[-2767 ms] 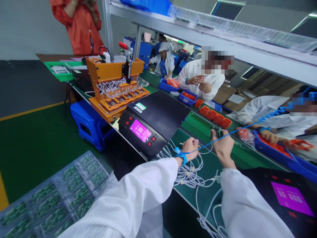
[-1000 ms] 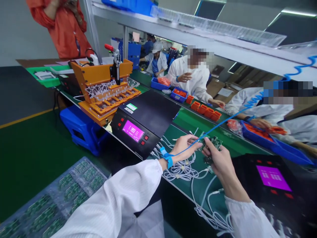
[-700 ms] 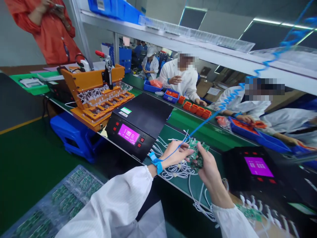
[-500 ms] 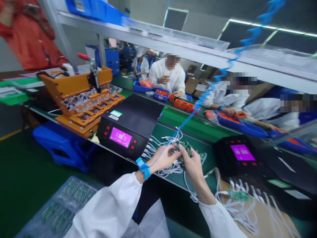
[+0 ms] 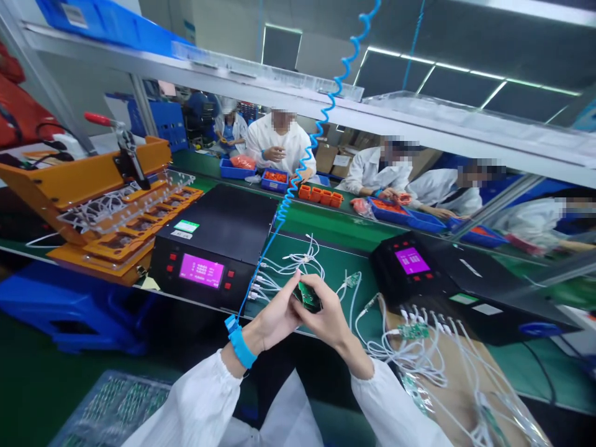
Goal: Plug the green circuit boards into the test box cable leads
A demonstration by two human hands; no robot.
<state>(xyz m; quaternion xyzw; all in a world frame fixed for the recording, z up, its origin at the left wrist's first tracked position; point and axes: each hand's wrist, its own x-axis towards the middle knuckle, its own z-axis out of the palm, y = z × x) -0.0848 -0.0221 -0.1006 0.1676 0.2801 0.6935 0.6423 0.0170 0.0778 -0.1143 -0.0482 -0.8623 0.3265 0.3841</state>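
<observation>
Green circuit boards (image 5: 307, 297) are gripped between my two hands in front of my body; how many is hard to make out. My left hand (image 5: 279, 315) closes on their left side, a blue wrist strap with a coiled cord on its wrist. On the other side, my right hand (image 5: 328, 313) wraps over them with thumb and fingers. White cables (image 5: 298, 257) lie on the green bench mat just beyond. Another green board (image 5: 352, 280) rests among cables right of my hands.
A black tester (image 5: 212, 248) with a lit pink screen stands left, another tester (image 5: 410, 264) right. An orange clamp fixture (image 5: 121, 205) is at far left. Below it sits a clear tray of boards (image 5: 116, 400). Co-workers in white coats sit across the bench beside blue bins (image 5: 274, 180).
My hands have drawn the boards back towards me, off the cable pile, and closed together around them. The view has turned to the right.
</observation>
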